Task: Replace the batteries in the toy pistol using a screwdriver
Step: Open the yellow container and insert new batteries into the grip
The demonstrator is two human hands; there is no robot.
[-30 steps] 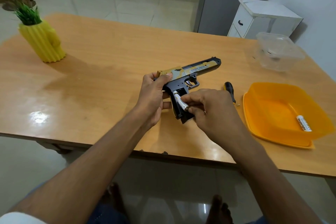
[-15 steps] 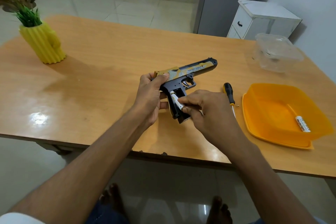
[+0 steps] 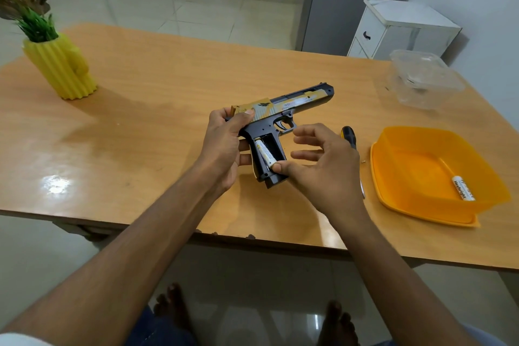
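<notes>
At the far left of the wooden bench [image 3: 146,87] we see a ribbed yellow plant pot [image 3: 60,67] holding green leaves. Near the middle, our left hand [image 3: 224,149] grips the rear of the black and gold toy pistol [image 3: 280,121], fingers wrapped round the back of the slide and grip, holding it above the bench with the barrel pointing far right. The grip's battery compartment lies open, and a white battery [image 3: 264,153] sits in its left slot. Our right hand [image 3: 320,166] has its thumb pressing the battery's near end, the other fingers spread loose and gripping nothing. Just right of that hand lies a black-handled screwdriver [image 3: 349,136]. Further right sits an orange plastic tub [image 3: 407,199] with a second white battery [image 3: 462,187] inside; beyond it, a clear plastic container [image 3: 421,78].
</notes>
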